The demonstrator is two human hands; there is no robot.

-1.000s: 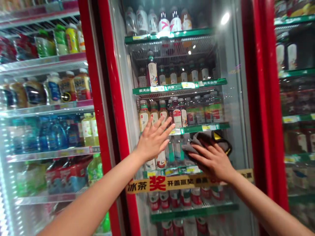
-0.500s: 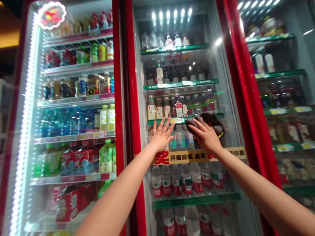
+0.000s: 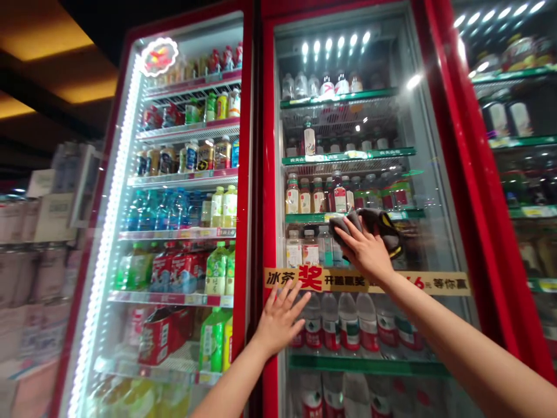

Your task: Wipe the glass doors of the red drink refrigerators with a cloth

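Observation:
My right hand [image 3: 368,247] is spread over a dark grey cloth [image 3: 385,229] with a yellow edge, pressing it to the glass door of the middle red-framed fridge [image 3: 270,145]. The cloth bunches out to the right of my fingers. Lower and to the left, my left hand [image 3: 281,319] rests with its fingers apart on the same door near its left frame. Its fingertips touch the lower edge of a gold banner strip [image 3: 391,281] with Chinese lettering. Nothing is in my left hand.
Behind the glass, bottles stand on green-edged shelves [image 3: 369,364]. A lit fridge [image 3: 174,299] of drinks is on the left, another red-framed fridge [image 3: 533,212] on the right. Packaged goods [image 3: 54,215] hang at the far left.
The view has swung left, showing more of the left side. My left hand has moved down the glass, from above the banner to its lower edge. My right hand stays on the cloth.

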